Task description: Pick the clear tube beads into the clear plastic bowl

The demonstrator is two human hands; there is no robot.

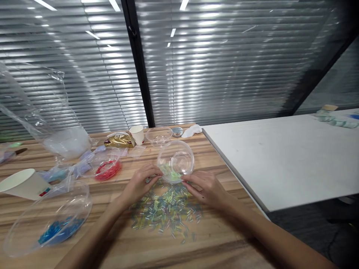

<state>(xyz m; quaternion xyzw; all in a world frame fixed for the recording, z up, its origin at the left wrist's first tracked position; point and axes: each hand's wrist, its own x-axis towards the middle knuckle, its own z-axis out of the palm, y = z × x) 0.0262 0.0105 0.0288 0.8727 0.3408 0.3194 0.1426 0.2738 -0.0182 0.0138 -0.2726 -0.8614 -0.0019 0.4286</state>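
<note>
1. Head view: left hand [139, 184] and right hand [203, 186], fingers loosely curled and holding nothing firmly, work a heap of pale tube beads [165, 211] at the wooden table's [112, 239] middle.
2. Sorting appears underway; next, pinched beads need lifting into the clear plastic bowl [175, 160] touching both hands.

Plastic on wood

Glossy clear plastic bowl [175, 160] and shiny plastic tube beads [165, 213] sit on a smooth, grained wooden table [213, 239]; beside it, a matt white tabletop [280, 157].
</note>
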